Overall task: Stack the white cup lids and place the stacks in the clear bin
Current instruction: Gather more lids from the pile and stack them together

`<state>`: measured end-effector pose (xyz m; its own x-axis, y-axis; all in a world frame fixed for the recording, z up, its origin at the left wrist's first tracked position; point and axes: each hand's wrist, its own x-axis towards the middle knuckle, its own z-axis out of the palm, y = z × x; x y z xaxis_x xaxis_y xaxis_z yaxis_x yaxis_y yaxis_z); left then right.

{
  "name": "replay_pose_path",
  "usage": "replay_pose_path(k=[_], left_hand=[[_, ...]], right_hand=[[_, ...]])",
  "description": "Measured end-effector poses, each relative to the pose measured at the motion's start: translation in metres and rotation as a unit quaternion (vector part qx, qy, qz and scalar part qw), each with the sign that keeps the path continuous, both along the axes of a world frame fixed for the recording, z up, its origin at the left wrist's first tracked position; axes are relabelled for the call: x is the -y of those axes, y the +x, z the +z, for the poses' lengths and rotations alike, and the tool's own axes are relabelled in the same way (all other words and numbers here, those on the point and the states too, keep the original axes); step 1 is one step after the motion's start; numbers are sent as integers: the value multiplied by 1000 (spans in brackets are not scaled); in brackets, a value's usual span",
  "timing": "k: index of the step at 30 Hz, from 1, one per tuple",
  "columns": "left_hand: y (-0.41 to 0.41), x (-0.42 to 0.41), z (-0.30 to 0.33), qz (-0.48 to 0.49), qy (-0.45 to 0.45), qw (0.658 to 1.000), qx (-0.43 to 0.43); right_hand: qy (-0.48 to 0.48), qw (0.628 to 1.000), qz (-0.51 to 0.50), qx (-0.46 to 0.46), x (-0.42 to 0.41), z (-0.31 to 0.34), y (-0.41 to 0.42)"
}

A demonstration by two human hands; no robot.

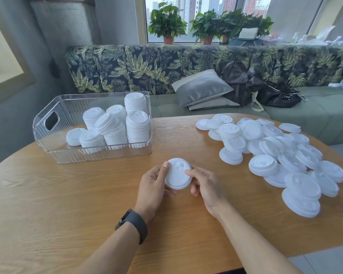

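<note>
A short stack of white cup lids (177, 176) is held just above the middle of the wooden table (67, 194). My left hand (153, 186) grips its left rim, thumb on top. My right hand (204, 184) pinches its right rim with fingers curled. A large loose pile of white lids (275, 153) spreads over the table's right side, some in small stacks. The clear bin (55, 153) stands at the table's far left and holds several lid stacks (137, 125), some upright, some leaning.
A green bench with a leaf-patterned back runs behind the table, with a grey cushion (202, 88) and a black bag (279, 95) on it. Potted plants (167, 22) line the window sill. A black watch (134, 222) is on my left wrist.
</note>
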<state>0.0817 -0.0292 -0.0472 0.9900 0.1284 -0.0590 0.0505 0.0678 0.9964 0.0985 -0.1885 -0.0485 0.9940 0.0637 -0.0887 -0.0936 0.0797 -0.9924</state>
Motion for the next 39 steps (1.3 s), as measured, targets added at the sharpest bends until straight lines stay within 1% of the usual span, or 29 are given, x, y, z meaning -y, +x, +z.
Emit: replay_pose_path(k=[8, 14, 17, 20, 22, 24, 25, 29, 32, 35, 39], left_hand=[[2, -2, -7, 18, 21, 1000, 5], [2, -2, -6, 2, 8, 1000, -5], [2, -2, -7, 0, 5, 1000, -9], [5, 0, -9, 7, -2, 1000, -12], [6, 4, -8, 5, 0, 1000, -14], [6, 9, -6, -2, 4, 1000, -14], [6, 12, -5, -5, 10, 1000, -16], [12, 23, -3, -15, 38, 999, -27], [21, 33, -5, -18, 68, 997, -28], [32, 42, -8, -15, 108, 994, -21], [46, 54, -10, -15, 133, 991, -14]], right_hand=[[-50, 998, -25, 1, -3, -4, 2], [-31, 999, -35, -5, -3, -3, 1], [-51, 995, -80, 10, -6, -6, -1], [-86, 982, -164, 36, -5, -15, -1], [-127, 966, -210, 77, 1, -21, 0], [-167, 949, -244, 112, 13, -20, 3], [-190, 941, -255, 116, 21, -19, 6], [-264, 917, -288, 85, 55, -18, 22], [-303, 905, -292, 58, 74, -18, 36], [-340, 891, -298, 49, 89, -19, 50], [-345, 885, -309, 54, 97, -25, 69]])
